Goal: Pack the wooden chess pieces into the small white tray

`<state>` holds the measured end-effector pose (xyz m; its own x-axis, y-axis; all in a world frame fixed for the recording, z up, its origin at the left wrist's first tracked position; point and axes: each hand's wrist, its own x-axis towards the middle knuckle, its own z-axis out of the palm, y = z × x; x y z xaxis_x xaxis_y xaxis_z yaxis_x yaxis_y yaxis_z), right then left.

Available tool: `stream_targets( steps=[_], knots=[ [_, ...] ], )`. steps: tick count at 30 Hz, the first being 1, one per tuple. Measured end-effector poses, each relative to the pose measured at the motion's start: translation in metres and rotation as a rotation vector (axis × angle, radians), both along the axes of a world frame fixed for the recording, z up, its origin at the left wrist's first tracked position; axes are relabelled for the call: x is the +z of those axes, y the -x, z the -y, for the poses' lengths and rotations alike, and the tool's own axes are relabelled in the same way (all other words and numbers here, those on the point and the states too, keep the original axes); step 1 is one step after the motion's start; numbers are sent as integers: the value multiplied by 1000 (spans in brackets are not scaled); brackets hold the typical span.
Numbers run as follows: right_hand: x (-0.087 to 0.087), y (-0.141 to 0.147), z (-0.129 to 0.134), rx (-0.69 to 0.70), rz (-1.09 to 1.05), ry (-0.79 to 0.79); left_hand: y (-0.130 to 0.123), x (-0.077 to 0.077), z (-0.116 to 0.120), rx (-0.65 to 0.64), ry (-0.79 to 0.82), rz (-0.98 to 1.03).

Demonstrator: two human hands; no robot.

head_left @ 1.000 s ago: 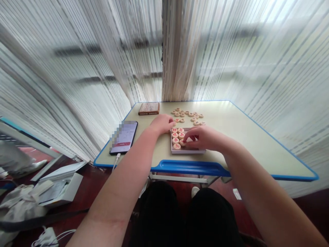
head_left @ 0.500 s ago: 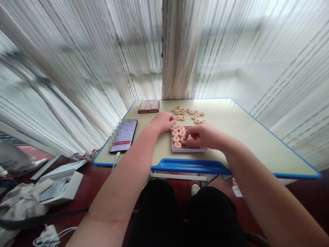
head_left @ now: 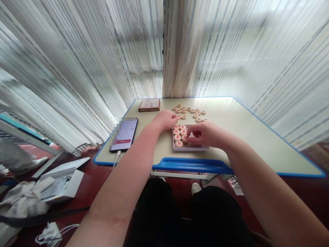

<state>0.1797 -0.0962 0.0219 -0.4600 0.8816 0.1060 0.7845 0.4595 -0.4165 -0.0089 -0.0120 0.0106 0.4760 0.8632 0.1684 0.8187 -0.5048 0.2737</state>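
A shallow white box tray point(head_left: 191, 149) lies near the table's front edge, with round wooden Chinese chess pieces point(head_left: 179, 143) marked in red set in two columns on its left side. My right hand point(head_left: 203, 133) reaches into it from the right, thumb and fingertips closed on a red-marked piece point(head_left: 184, 138) in the second column. Just behind the tray, my left hand point(head_left: 166, 119) has its fingers curled down at a red-marked piece point(head_left: 179, 117) on the table; the fingertips partly hide it. The tray's right part is covered by my right hand.
Several loose chess pieces point(head_left: 184, 111) lie scattered behind the tray. A brown patterned box point(head_left: 149, 105) rests at the table's back left. To the left is a phone point(head_left: 125, 134) with a white cable point(head_left: 117, 157). A blue pen trough point(head_left: 192, 165) runs along the front edge.
My left hand has shifted slightly right, over the red-marked piece behind the tray. My right hand stays at the same piece in the tray. The view has tilted a little.
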Motion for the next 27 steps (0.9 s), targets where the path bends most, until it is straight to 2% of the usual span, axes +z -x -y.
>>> stream_targets(
  steps=[27],
  knots=[
    [3, 3, 2, -33, 9, 75, 0, 2, 1, -1, -5, -34]
  ],
)
